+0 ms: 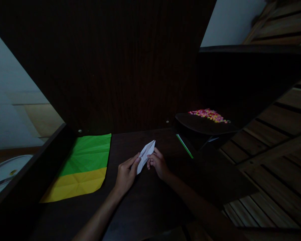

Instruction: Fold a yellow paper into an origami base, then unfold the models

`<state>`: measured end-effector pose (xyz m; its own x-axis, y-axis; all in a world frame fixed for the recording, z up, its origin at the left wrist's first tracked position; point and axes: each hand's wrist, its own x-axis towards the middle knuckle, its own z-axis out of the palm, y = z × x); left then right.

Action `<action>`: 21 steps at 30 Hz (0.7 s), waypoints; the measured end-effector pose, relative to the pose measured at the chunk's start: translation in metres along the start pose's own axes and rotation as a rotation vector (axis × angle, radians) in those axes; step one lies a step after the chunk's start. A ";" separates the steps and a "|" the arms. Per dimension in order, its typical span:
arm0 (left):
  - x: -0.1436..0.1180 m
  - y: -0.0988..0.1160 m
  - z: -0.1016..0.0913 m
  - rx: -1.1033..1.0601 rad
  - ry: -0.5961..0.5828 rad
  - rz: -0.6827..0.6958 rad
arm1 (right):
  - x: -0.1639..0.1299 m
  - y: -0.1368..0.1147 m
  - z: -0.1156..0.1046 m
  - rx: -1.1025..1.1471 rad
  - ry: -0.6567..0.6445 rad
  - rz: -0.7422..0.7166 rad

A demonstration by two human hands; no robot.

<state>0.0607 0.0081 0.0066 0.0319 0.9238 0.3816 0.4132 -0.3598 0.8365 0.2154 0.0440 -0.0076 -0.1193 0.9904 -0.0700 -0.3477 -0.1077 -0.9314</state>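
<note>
A folded piece of white paper (145, 152), long and pointed at its far end, is held between both hands above the dark desktop (145, 207). My left hand (127, 170) pinches its near left edge, thumb on top. From the right, my right hand (158, 163) grips the other edge, with its thumb and finger near the middle of the paper and the other fingers curled. Creases run along the paper's length. To the left of my hands lie a green sheet of paper (91, 152) and a yellow sheet of paper (77, 184), both with fold lines.
A thin green and white strip (185, 146) lies on the right of the desktop. Small pink and yellow pieces (209, 115) sit on a corner shelf (203, 126). A dark upright panel (115, 67) stands behind; a raised side board (27, 167) borders the left.
</note>
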 end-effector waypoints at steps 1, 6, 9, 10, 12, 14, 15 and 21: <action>0.001 0.000 -0.001 -0.007 0.008 -0.039 | 0.000 0.000 0.000 0.014 -0.005 0.004; 0.003 0.002 -0.004 -0.122 0.040 -0.176 | 0.000 -0.001 0.000 0.041 -0.003 0.000; 0.004 0.004 -0.003 -0.232 0.082 -0.230 | 0.001 0.000 0.000 0.046 -0.010 -0.008; 0.004 0.004 -0.003 -0.264 0.100 -0.248 | 0.001 0.001 0.000 0.039 -0.013 0.000; 0.005 0.004 -0.003 -0.314 0.125 -0.291 | 0.001 0.002 0.000 0.011 -0.022 0.022; 0.005 0.003 -0.003 -0.342 0.129 -0.327 | 0.002 0.003 0.000 -0.023 -0.036 0.024; 0.006 0.002 -0.003 -0.350 0.128 -0.336 | 0.002 0.004 0.000 -0.043 -0.040 0.009; 0.007 0.001 -0.003 -0.405 0.101 -0.325 | 0.001 0.006 -0.001 -0.220 0.030 -0.185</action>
<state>0.0588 0.0137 0.0116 -0.1357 0.9861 0.0961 0.0016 -0.0968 0.9953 0.2147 0.0449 -0.0134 -0.0444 0.9939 0.1011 -0.1503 0.0934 -0.9842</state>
